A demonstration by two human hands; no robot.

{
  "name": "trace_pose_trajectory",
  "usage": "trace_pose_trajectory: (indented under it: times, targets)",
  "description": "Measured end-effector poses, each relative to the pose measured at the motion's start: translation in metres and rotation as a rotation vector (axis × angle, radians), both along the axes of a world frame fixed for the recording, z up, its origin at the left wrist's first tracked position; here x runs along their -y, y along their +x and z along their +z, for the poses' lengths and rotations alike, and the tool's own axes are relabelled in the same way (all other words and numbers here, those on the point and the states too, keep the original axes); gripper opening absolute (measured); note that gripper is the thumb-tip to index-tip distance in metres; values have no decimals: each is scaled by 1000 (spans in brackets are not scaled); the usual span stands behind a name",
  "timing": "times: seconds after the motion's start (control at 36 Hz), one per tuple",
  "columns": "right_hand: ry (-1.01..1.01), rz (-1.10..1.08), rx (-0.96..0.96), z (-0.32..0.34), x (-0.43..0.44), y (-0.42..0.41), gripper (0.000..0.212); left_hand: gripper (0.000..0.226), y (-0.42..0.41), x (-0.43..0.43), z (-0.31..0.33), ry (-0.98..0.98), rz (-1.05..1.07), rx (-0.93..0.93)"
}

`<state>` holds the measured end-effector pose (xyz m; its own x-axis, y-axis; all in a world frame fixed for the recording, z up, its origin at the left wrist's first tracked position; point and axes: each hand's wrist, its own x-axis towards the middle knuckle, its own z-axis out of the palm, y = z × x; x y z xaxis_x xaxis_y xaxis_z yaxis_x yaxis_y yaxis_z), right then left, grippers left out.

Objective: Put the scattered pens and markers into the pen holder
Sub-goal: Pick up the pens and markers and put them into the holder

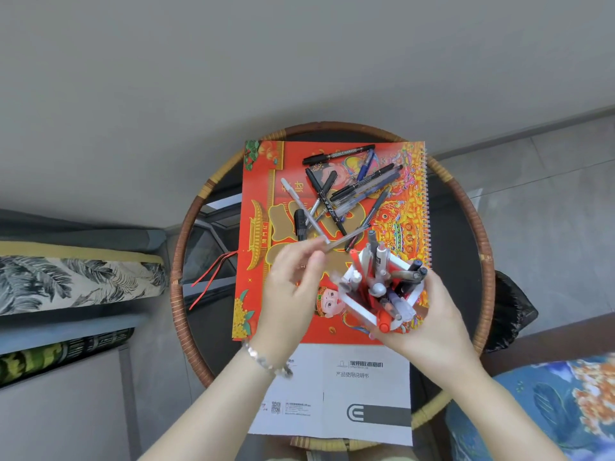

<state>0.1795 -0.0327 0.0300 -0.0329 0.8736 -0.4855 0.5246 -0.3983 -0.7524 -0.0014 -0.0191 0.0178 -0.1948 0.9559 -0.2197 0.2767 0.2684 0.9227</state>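
A white pen holder [409, 299] with a red inside, holding several pens, is tilted above the red calendar [259, 294], and my right hand [432, 321] grips it from the right and below. My left hand [293, 287] pinches a clear pen [346, 239] that points up and right toward the holder. A white pen [299, 204] lies across it. Farther back on the calendar lies a loose pile of black pens and markers [352, 191], with a black double marker [339, 154] at the top and a blue pen [364, 166] beside it.
The calendar lies on a round dark table with a woven rattan rim [179, 261]. A white instruction booklet [346, 394] sits at the near edge. A patterned cushion [76, 281] is at the left, a blue floral one [549, 410] at the lower right, a black bag [509, 311] beyond the rim.
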Motion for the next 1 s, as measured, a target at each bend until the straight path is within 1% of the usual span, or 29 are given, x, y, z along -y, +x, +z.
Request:
trace_pose_trajectory:
  times: [0.06,0.11,0.17,0.19,0.22,0.33,0.47,0.56,0.61,0.69,0.78,0.86,0.94,1.0]
  targets:
    - [6,-7,-9,1,-3,5,70,25,-4,-12,-16,-174,68,-80]
    - [8,-26,-6,1,-6,10,69,49,-7,-24,-35,-356,64,-215]
    - [19,-36,8,-1,-8,15,71,72,-7,-33,-53,-462,38,-296]
    - [33,-34,13,-3,-10,17,72,77,-5,-38,-59,-493,20,-335]
    - [47,-34,13,-3,-11,19,73,77,-3,-41,-66,-518,6,-368]
    - [63,-30,-3,-2,-16,24,73,51,6,-49,-82,-525,4,-464]
    - [52,-29,-28,2,-19,26,70,27,7,-39,-90,-518,-77,-494]
    - [29,-32,-25,1,-17,28,74,25,1,-27,-90,-528,-157,-526]
    - [24,-24,-16,0,-16,29,74,21,-5,-18,-87,-555,-174,-518]
    - [46,-13,-31,0,-15,29,75,17,-14,-6,-80,-559,-111,-451]
    - [33,-1,-14,0,-13,27,78,6,-22,-2,-76,-526,-38,-404]
    - [12,-8,-10,-6,-10,25,72,18,-24,-11,-74,-462,-56,-424]
    - [1,-25,-16,-10,-8,23,71,14,-15,-29,-73,-388,-107,-463]
    - [5,-29,-13,-10,-6,22,71,18,-7,-40,-75,-357,-148,-482]
